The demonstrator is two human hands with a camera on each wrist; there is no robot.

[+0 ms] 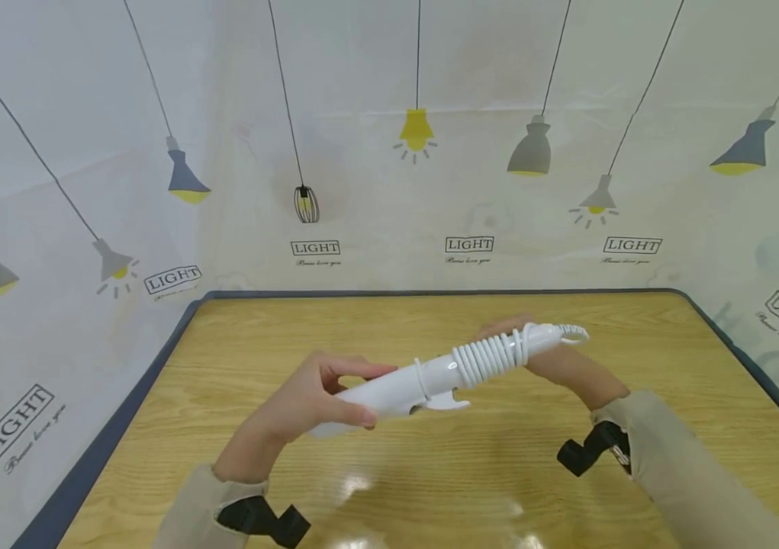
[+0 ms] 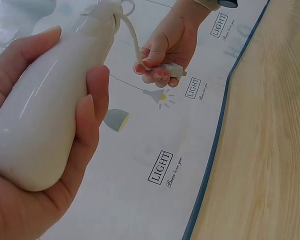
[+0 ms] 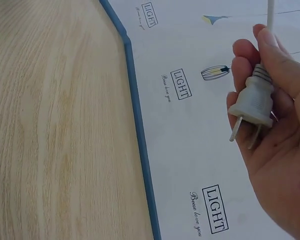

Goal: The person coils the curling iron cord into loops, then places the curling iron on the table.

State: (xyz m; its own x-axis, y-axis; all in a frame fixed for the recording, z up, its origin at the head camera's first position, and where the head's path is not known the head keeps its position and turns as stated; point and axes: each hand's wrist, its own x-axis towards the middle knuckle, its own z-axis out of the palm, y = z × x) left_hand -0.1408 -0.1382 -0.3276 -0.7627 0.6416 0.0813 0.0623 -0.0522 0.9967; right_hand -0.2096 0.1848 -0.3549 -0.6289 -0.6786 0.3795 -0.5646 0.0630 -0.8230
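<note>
A white curling iron (image 1: pixel 389 390), with a small lever on its underside, is held tilted above the table. My left hand (image 1: pixel 307 396) grips its wide, rounded end, thumb on the near side and fingers round the far side. White cord (image 1: pixel 481 360) is wound in several turns about its narrower part. Behind that part, my right hand (image 1: pixel 557 362) is partly hidden in the head view. The right wrist view shows its thumb and fingers pinching the cord just behind a white two-pin plug (image 3: pixel 253 102), whose prongs point away from the fingertips.
Below both hands lies a wood-grain table (image 1: pixel 389 488) with a dark blue edge (image 1: pixel 430 293). Pale walls (image 1: pixel 375 61) printed with hanging lamps and lettering stand round its back and sides. A black strap mount (image 1: pixel 595 448) sits on each wrist.
</note>
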